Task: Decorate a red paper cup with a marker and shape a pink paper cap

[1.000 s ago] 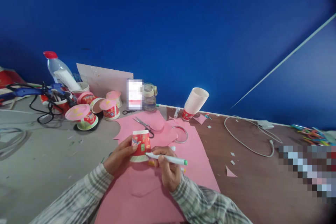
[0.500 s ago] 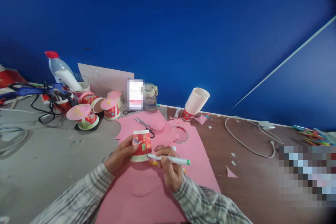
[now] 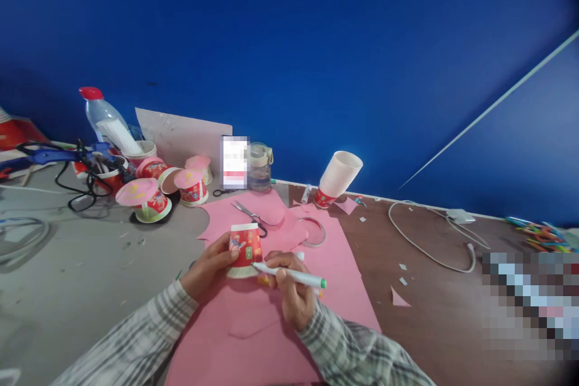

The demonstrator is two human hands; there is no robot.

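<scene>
A blue wall [image 3: 289,60] rises behind your work table [image 3: 90,307], grey on the left and brown on the right, with a large sheet of pink paper [image 3: 212,350] spread before you. In this head view, your left hand [image 3: 208,270] is partly closed around the left side of a red paper cup [image 3: 245,246], thumb on its front, wider end down, above the pink paper. Your right hand [image 3: 293,295] is curled in a writing grip on a white marker [image 3: 304,277] with a green end; its tip is at the cup's lower part, though you can't tell whether it touches. Beyond the cup lie scissors [image 3: 244,211] and a ring-shaped roll [image 3: 324,231]. A leaning stack of cups [image 3: 339,175] stands near the wall.
</scene>
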